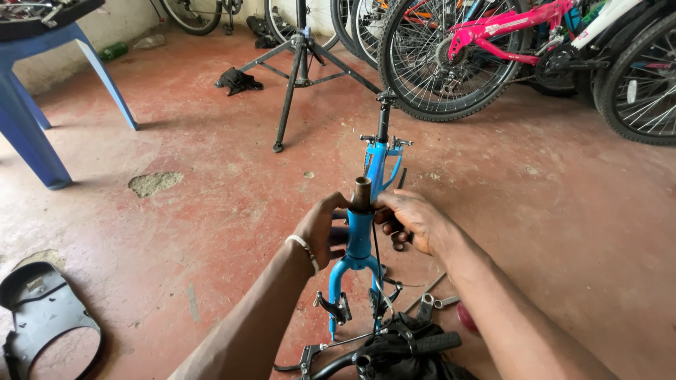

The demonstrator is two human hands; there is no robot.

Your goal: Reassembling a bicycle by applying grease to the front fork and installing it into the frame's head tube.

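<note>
Both hands at the head tube of a stripped blue bicycle frame lying on a red floor.

The blue frame (377,165) lies on the floor, pointing away, with no wheels or handlebar fitted; its rusty steerer tube (362,194) stands bare above the head tube, brake arms (336,307) hanging loose on the fork below, so I judge the work far from finished. The left hand (322,231) is curled around the head tube; the right hand (415,219) is closed against its top, fingers pinching near the steerer. Handlebar parts (394,350) and a wrench (426,304) lie just beside. Around: worn red concrete floor (563,211), black repair stand (299,63), blue plastic table (28,105), parked bicycles including a pink one (493,32).
</note>
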